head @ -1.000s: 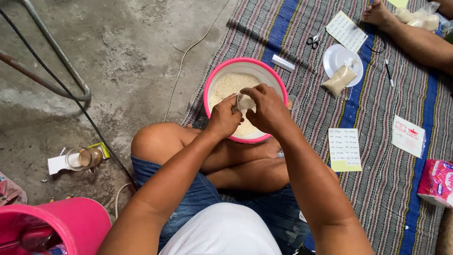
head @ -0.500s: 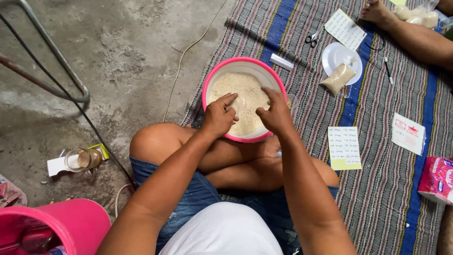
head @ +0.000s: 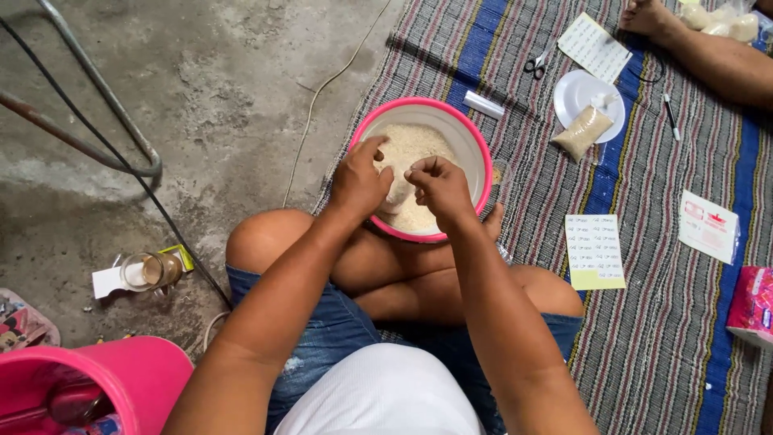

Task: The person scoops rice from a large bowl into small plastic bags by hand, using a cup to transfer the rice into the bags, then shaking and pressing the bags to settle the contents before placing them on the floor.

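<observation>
Both hands (head: pixel 403 181) pinch over grainy rice (head: pixel 419 145) in round pink bowl (head: pixel 475 137).

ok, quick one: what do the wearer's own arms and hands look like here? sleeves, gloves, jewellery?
Both arms are bare along their whole visible length, no sleeves in view. The left hand and right hand wear no gloves; no rings, watch or bracelets are visible. No markings show on either arm.

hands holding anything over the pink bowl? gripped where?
Cannot tell for sure. Both the left hand and right hand pinch something small and pale over the rice in the pink bowl; fingers hide it.
</observation>
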